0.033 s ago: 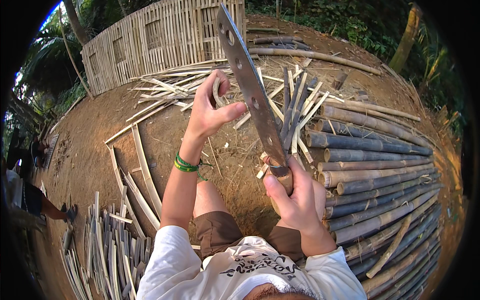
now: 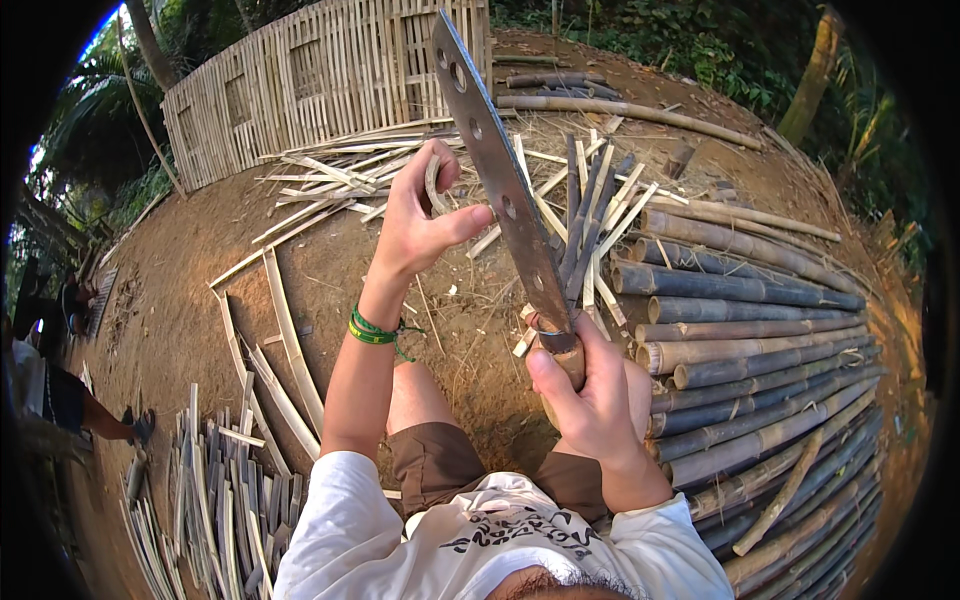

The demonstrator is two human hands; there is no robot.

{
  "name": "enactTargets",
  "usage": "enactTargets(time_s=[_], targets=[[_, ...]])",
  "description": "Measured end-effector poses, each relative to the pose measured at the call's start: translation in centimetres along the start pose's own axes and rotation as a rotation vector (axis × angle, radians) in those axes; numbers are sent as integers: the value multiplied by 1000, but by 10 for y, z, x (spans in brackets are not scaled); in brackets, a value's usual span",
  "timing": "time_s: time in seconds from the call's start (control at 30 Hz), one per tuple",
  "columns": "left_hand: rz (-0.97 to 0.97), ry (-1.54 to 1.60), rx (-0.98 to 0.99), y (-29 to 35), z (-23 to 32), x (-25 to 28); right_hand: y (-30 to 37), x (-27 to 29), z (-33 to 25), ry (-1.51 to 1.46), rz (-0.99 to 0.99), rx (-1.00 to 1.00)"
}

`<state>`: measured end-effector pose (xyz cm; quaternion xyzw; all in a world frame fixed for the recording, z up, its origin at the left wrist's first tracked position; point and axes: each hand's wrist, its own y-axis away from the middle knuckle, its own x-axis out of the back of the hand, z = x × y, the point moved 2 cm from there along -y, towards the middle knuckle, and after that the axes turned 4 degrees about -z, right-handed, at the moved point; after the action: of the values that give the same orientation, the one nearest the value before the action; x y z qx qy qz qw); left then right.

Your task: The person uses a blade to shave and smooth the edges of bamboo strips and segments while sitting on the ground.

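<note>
Bamboo poles [image 2: 760, 330] and split strips [image 2: 280, 350] cover the dirt ground [image 2: 190, 270] before a slatted fence [image 2: 310, 80]. The right hand [image 2: 590, 400] is clamped on a machete [image 2: 505, 190] handle; the left hand [image 2: 420, 225], fingers curled, pinches a thin bamboo strip [image 2: 433, 190] against the blade.

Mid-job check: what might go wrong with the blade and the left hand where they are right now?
1. The left hand pinches a thin curled bamboo strip right beside the long blade; a slip might cut the thumb.
2. The right hand grips the handle above the bare knees; a dropped blade might hit them.
</note>
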<state>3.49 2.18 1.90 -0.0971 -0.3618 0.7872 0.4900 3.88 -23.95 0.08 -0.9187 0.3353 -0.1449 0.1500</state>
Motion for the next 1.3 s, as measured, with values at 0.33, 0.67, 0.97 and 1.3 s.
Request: enactTargets(time_s=[0.33, 0.67, 0.97, 1.3], targets=[[17, 45, 7, 0, -3, -3, 2, -3, 12, -95, -28, -24], [-6, 97, -9, -1, -5, -10, -1, -8, 19, 50, 37, 65], [23, 104, -65, -9, -20, -11, -9, -7, 30, -37, -8, -60], [272, -177, -185, -7, -6, 11, -35, -14, 24, -33, 89, 9]])
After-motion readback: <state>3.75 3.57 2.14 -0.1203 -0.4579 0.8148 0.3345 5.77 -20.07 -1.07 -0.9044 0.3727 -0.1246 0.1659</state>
